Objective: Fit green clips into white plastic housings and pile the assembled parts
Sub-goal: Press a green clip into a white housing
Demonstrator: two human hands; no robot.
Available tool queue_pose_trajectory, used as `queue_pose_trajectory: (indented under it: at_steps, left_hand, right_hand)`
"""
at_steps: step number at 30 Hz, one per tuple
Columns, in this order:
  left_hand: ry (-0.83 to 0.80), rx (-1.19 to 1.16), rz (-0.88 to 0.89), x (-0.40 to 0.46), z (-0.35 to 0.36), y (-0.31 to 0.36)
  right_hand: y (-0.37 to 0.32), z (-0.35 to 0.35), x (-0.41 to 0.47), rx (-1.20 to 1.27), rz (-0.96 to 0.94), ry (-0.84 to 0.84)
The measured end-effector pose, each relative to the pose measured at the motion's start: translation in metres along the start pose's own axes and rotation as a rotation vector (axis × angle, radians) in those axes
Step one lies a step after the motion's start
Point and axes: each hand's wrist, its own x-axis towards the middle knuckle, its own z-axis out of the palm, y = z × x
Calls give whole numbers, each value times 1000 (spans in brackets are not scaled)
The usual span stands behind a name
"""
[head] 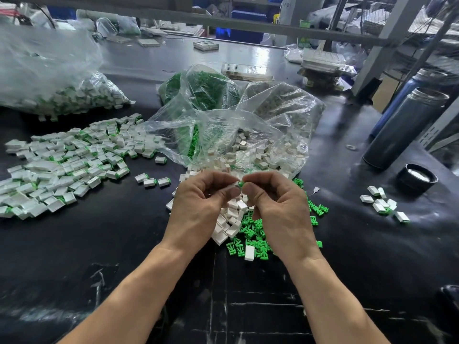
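Both hands meet above the loose parts: the left hand (198, 207) pinches a white housing (232, 186), the right hand (278, 207) pinches a green clip (240, 184) against its open end. These look light, stiff and small, likely slippery, so fingertip grips near the ends suit best. The finished pile (62, 165) lies to the left on the table (124, 244).

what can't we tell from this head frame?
- Green clip: mostly hidden by both hands' fingertips; how far it is seated cannot be told.
- White housing: covered by the left hand.
- Right hand palm: faces away.
- Far-left bag: contents blurred by plastic.
- Shelves behind: too blurred.
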Motion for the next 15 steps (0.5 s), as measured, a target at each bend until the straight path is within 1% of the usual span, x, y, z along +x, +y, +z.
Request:
queue_pose_trajectory:
  at_steps: [2,5,12,15]
  left_hand:
    - [4,-5,2,0,0,0]
    - [7,-10,-5,0,0,1]
    - [7,-9,-33,-1,-2,2]
    - [-5,4,-36,0,-3,1]
  right_hand:
    - [0,0,0,60,35,7]
    - [1,-1,0,49,47,-2]
    - [2,-1,-2,-101,-26,-7]
    - [2,-1,-3,-208,-61,-3]
